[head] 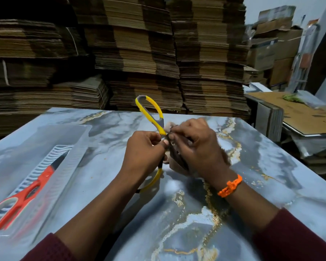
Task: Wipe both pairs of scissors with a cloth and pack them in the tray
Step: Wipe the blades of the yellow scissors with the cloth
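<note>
Yellow-handled scissors (150,112) are held above the middle of the marble-patterned table (262,166), handles spread, one loop pointing up and the other below my wrists. My left hand (145,153) grips them near the pivot. My right hand (196,146) holds a brownish cloth (177,155) bunched around the blades, which are hidden. Red-handled scissors (26,194) lie in the clear plastic tray (79,132) at the left, blades pointing away from me.
Tall stacks of flattened cardboard (139,53) rise behind the table. At the right stands a lower stack of cardboard sheets (299,113) and boxes. An orange bracelet (230,185) is on my right wrist.
</note>
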Demonstrator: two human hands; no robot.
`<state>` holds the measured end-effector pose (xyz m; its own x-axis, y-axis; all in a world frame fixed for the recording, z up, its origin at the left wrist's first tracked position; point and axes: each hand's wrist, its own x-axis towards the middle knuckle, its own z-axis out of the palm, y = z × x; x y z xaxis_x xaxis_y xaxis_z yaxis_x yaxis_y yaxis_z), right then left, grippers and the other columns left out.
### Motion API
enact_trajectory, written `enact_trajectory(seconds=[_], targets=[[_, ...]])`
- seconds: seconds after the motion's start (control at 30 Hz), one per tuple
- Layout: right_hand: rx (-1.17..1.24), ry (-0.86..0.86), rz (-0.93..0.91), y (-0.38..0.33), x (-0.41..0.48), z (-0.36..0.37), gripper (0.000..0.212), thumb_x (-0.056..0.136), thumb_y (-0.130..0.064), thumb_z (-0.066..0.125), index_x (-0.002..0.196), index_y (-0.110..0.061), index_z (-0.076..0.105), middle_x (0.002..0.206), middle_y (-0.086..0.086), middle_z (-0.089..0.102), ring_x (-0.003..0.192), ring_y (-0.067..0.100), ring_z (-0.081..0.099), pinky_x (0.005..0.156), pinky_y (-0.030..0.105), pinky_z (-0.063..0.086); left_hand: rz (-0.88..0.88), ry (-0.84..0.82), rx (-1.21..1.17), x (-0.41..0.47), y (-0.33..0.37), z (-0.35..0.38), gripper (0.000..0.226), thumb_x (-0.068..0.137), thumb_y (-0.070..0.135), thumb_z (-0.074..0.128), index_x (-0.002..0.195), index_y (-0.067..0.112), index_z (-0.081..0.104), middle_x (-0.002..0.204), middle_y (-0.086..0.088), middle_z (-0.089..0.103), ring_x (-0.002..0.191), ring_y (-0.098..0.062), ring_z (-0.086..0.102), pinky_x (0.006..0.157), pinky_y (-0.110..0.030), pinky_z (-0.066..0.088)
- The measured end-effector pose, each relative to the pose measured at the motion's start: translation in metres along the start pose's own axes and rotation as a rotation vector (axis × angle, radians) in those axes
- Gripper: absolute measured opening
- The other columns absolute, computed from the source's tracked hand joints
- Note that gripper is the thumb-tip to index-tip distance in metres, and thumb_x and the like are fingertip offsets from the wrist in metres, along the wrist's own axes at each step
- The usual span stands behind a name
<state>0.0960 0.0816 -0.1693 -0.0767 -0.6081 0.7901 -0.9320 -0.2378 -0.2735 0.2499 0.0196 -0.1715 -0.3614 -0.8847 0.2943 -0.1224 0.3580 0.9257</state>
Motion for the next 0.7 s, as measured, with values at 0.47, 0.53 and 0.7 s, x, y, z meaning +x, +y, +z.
enact_trajectory(seconds=[0.47, 0.53, 0.7], targets=[[-0.047, 0.077, 0.018, 0.0, 0.008, 0.008, 0.017, 0.095, -0.017, 0.071, 0.11, -0.012, 0.078, 0.089, 0.003, 0.068, 0.09, 0.02, 0.051, 0.072, 0.025, 0.04, 0.058, 0.003, 0.076, 0.001, -0.001, -0.002, 0.026, 0.093, 0.011, 0.069, 0.069, 0.005, 0.073, 0.056, -0.008, 0.07, 0.056, -0.023, 0.074, 0.062, -0.049, 0.064], [-0.076, 0.128, 0.112, 0.018, 0.016, 0.007, 0.015, 0.095, -0.02, 0.071, 0.106, -0.015, 0.079, 0.087, 0.003, 0.069, 0.089, 0.024, 0.052, 0.072, 0.03, 0.04, 0.064, 0.0, 0.068, 0.002, 0.0, -0.002, 0.024, 0.092, 0.009, 0.069, 0.07, 0.001, 0.073, 0.057, -0.009, 0.07, 0.055, -0.022, 0.075, 0.06, -0.049, 0.064], [-0.05, 0.263, 0.273, 0.048, 0.01, -0.012, 0.013, 0.094, -0.019, 0.072, 0.102, -0.013, 0.08, 0.091, 0.001, 0.073, 0.089, 0.022, 0.063, 0.073, 0.017, 0.042, 0.058, 0.034, -0.06, 0.0, 0.004, 0.005, 0.024, 0.09, 0.013, 0.071, 0.068, 0.002, 0.07, 0.059, -0.014, 0.069, 0.055, -0.032, 0.072, 0.051, -0.039, 0.059]])
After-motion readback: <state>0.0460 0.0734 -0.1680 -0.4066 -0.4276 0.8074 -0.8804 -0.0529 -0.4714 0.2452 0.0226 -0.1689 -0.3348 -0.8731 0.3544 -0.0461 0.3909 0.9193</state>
